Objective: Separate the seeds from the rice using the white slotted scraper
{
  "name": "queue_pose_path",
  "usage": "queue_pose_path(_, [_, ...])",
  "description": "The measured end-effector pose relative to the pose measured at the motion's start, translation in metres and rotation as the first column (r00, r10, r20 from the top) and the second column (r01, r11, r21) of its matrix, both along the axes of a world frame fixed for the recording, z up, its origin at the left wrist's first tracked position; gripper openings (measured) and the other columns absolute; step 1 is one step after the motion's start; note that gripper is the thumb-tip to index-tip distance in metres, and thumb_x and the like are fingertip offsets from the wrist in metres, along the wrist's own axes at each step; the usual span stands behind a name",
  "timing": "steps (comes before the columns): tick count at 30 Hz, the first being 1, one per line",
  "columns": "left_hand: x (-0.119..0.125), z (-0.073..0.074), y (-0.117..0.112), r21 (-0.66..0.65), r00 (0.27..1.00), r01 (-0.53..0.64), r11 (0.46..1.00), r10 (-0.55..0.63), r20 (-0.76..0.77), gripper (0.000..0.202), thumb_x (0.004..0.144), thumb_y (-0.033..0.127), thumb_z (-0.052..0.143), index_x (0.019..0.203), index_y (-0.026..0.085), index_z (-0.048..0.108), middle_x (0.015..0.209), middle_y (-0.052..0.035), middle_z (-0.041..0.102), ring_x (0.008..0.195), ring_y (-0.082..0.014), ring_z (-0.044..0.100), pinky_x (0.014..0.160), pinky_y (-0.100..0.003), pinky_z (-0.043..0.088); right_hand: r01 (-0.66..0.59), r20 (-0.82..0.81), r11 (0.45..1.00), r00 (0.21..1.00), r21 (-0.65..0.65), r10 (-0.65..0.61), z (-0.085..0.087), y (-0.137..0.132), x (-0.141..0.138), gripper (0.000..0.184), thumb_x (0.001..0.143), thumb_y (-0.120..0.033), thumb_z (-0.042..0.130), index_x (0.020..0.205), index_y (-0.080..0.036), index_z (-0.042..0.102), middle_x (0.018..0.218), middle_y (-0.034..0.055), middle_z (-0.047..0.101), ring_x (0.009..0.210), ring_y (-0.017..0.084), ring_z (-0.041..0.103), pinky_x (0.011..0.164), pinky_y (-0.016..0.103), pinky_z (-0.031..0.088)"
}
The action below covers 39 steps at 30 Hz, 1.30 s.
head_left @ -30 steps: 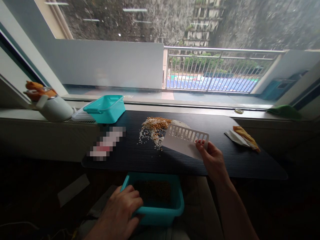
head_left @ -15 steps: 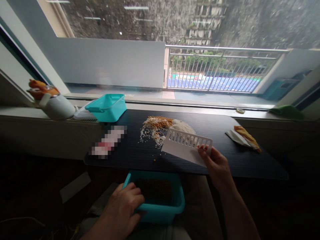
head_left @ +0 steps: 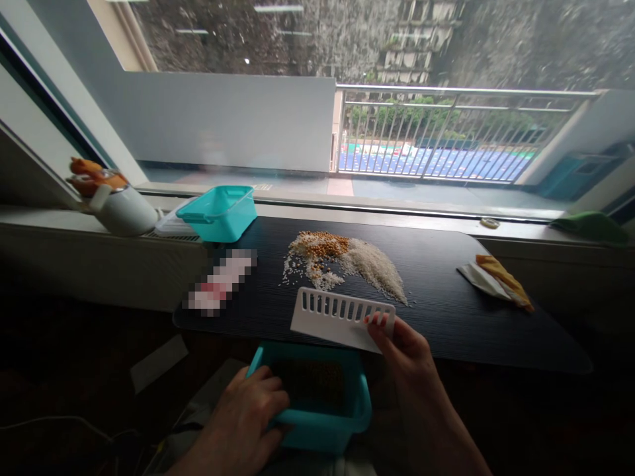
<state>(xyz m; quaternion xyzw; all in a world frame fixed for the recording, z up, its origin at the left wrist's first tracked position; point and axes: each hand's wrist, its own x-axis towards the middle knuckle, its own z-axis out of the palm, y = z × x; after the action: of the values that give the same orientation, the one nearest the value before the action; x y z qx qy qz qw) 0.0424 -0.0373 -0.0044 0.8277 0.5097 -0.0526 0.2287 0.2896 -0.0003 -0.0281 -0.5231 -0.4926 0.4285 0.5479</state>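
My right hand (head_left: 404, 344) pinches the right end of a white slotted plastic scraper (head_left: 327, 322), held tilted over the table's front edge. Below it, a teal plastic bin (head_left: 317, 418) sits at my lap with a dark, grainy layer inside, too dim to identify. My left hand (head_left: 255, 403) is wrapped around the bin's left rim. Beyond the scraper, a heap of white rice (head_left: 380, 264) lies on the black table, with yellow beans or corn kernels (head_left: 327, 244) mixed in at its left part. A gap separates the scraper from the heap.
A second teal bin (head_left: 223, 215) stands at the table's back left corner, near a grey mug-like pot (head_left: 126, 211). A blurred pinkish packet (head_left: 221, 284) lies on the left. White and yellow folded packets (head_left: 501, 281) rest on the right. The window sill (head_left: 347, 213) borders the back.
My right hand has drawn the scraper from the heap toward me and slightly left, closer to the bin. The right part of the rice is now uncovered. My left hand stays on the bin.
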Motion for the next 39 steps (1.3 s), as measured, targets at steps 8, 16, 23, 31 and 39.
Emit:
queue_pose_path(8, [0.002,-0.006,0.004,0.045,0.999,0.027,0.999,-0.027,0.018,0.009,0.073,0.010,0.059,0.068,0.018,0.060,0.080,0.0003,0.065,0.086,-0.0203,0.055,0.080,-0.038,0.035,0.325,-0.097,0.944,0.943,0.056,-0.319,-0.016,0.022,0.014,0.028,0.076,-0.046,0.072,0.086,-0.020,0.074,0.081,0.0013,0.071,0.081,0.018,0.061,0.078,0.030,0.049])
queue_pose_path(16, [0.001,-0.005,0.005,0.037,0.999,0.025,0.999,-0.027,0.039,0.009,0.074,0.011,0.058,0.068,0.017,0.060,0.079,0.0005,0.065,0.086,-0.0198,0.056,0.080,-0.037,0.034,0.320,-0.050,0.935,0.947,0.155,-0.316,0.005,0.053,0.017,0.032,0.074,-0.047,0.072,0.086,-0.017,0.073,0.076,0.0015,0.069,0.074,0.018,0.060,0.069,0.030,0.048])
queue_pose_path(23, [-0.001,-0.001,0.006,0.008,1.000,0.004,1.000,-0.004,-0.002,0.010,0.072,0.008,0.057,0.070,0.017,0.061,0.082,-0.0005,0.066,0.089,-0.0211,0.056,0.080,-0.038,0.035,0.214,0.055,0.970,0.974,0.115,-0.221,0.007,0.068,0.010,0.037,0.077,-0.050,0.069,0.092,-0.017,0.073,0.078,0.0025,0.069,0.073,0.019,0.061,0.066,0.031,0.047])
queue_pose_path(31, [-0.002,-0.001,0.009,0.017,1.000,-0.001,1.000,0.001,0.002,0.009,0.073,0.010,0.057,0.069,0.018,0.061,0.082,-0.0004,0.066,0.090,-0.0210,0.056,0.081,-0.038,0.036,0.202,0.065,0.971,0.975,0.129,-0.211,0.014,0.067,0.013,0.035,0.077,-0.049,0.068,0.092,-0.018,0.073,0.080,0.0034,0.070,0.077,0.021,0.062,0.068,0.032,0.048])
queue_pose_path(39, [-0.006,0.000,0.007,0.037,1.000,-0.004,0.999,0.004,0.006,0.012,0.073,0.010,0.057,0.070,0.019,0.063,0.082,-0.0007,0.066,0.089,-0.0219,0.057,0.082,-0.038,0.037,0.152,0.075,0.982,0.984,0.110,-0.161,0.014,0.073,0.011,0.034,0.077,-0.049,0.068,0.091,-0.017,0.072,0.074,0.0014,0.068,0.071,0.019,0.061,0.067,0.031,0.048])
